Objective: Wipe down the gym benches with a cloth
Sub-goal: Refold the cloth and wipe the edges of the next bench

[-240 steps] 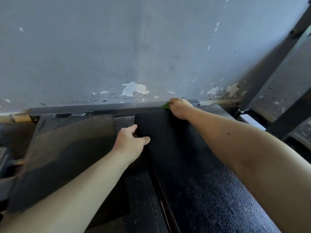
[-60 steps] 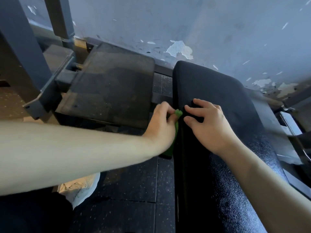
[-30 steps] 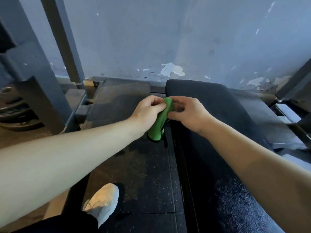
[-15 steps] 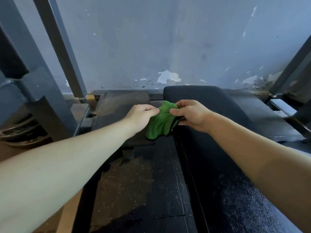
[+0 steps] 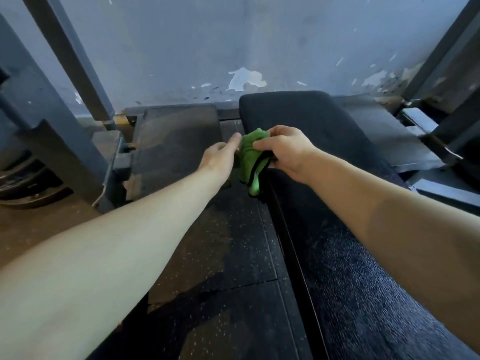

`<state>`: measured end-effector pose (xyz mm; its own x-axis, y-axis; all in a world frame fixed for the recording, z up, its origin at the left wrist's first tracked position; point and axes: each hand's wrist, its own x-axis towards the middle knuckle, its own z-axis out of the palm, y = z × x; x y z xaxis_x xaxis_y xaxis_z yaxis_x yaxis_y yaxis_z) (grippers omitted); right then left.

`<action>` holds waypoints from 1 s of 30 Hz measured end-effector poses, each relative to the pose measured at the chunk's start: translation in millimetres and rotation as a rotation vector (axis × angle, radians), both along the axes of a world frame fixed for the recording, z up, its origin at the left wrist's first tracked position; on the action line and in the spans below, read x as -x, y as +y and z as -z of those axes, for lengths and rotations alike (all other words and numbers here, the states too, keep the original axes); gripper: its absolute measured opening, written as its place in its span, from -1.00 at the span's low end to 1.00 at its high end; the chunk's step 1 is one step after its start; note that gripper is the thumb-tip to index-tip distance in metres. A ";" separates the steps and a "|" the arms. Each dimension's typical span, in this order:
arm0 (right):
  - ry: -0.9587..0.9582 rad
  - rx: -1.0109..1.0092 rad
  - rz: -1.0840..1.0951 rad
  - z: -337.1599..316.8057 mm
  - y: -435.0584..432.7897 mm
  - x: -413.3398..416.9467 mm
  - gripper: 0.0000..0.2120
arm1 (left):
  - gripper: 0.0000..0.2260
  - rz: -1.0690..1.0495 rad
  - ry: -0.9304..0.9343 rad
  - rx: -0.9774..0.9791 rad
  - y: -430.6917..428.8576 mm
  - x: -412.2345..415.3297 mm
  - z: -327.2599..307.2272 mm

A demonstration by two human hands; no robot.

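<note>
Left hand [image 5: 217, 158] eased open beside cloth [image 5: 249, 153] — right hand [image 5: 285, 152] grips it.

We see the cloth [image 5: 250, 154] as soft green fabric, fuzzy and matt, with a black stitched edge. The bench [image 5: 337, 255] has a black vinyl-like covering, pebbled and faintly glossy at our end, duller towards its far edge. The floor [image 5: 228, 242] is speckled black rubber tile. The wall [image 5: 233, 42] has matt blue-grey paint, flaking. The posts [image 5: 70, 55] look like grey painted metal.
</note>
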<state>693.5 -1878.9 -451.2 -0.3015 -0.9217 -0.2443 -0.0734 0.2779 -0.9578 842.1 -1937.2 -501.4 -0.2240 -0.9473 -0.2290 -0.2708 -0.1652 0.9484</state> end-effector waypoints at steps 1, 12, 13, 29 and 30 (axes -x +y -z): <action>0.059 0.008 -0.009 0.0 4.7 -3.4 -0.85 | -0.54 0.023 0.120 -0.123 6.2 1.0 0.7; 0.357 0.014 0.077 -46.3 31.8 -25.2 -0.82 | -0.61 0.114 0.396 -0.117 27.4 12.9 -30.6; 0.367 0.008 0.071 -49.7 31.6 -28.7 -0.82 | -0.57 0.134 0.400 -0.177 33.4 9.6 -37.6; 0.907 -0.119 0.074 30.9 116.8 -23.1 -0.72 | -0.82 -0.094 0.185 0.116 68.7 4.6 49.9; 0.950 -0.131 0.026 29.5 119.3 -28.8 -0.74 | -0.86 -0.077 0.209 0.124 69.5 8.7 47.6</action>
